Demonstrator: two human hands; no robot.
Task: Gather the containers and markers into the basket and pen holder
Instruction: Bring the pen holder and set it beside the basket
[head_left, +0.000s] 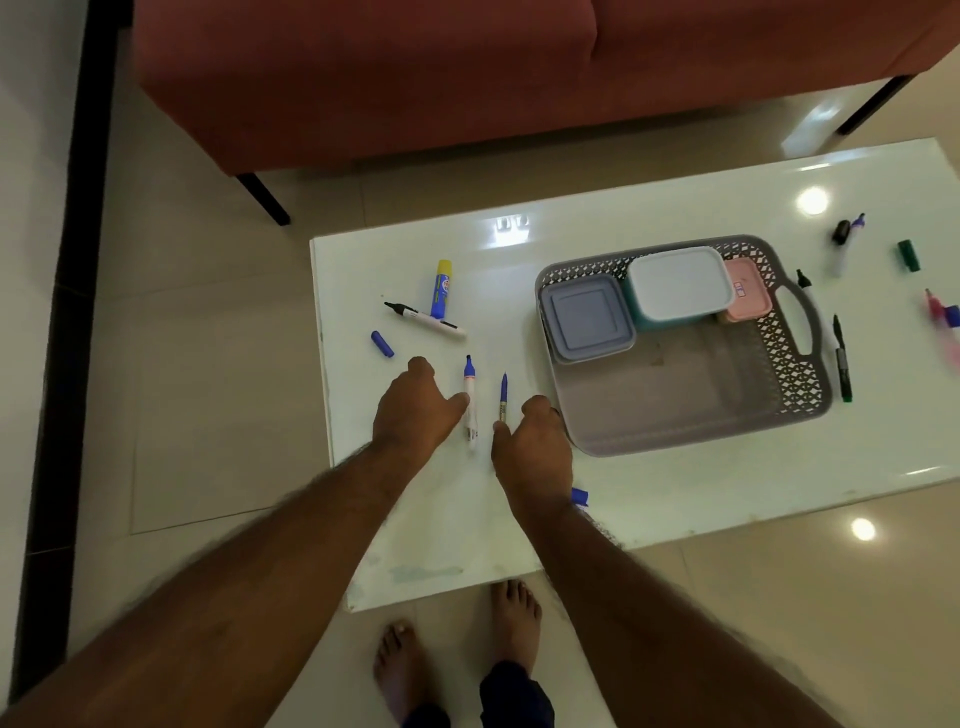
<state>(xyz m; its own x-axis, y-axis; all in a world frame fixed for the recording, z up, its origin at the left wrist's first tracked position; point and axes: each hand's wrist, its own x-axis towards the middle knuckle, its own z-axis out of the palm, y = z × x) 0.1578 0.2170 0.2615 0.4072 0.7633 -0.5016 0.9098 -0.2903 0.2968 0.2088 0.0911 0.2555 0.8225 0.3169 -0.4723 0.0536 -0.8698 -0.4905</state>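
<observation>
Hands low over worktop (675, 499). My left hand (410, 410) half-open, thumb touching white-barrelled blue marker (470, 400), not gripping yet. My right hand (530, 441) loosely curled, fingertips at tail of slim blue pen (503, 397); grip empty. Both light, stiff, round: likely roll on glossy top. Best pinch mid-barrel, away from uncapped tips. Loose blue cap (382, 344) near. Basket (800, 364) just right, three lidded containers inside. More markers scattered beyond. Pen holder not seen.

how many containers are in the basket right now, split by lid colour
grey-blue lid container: 1
white lid container: 1
pink lid container: 1
total in the basket: 3
</observation>
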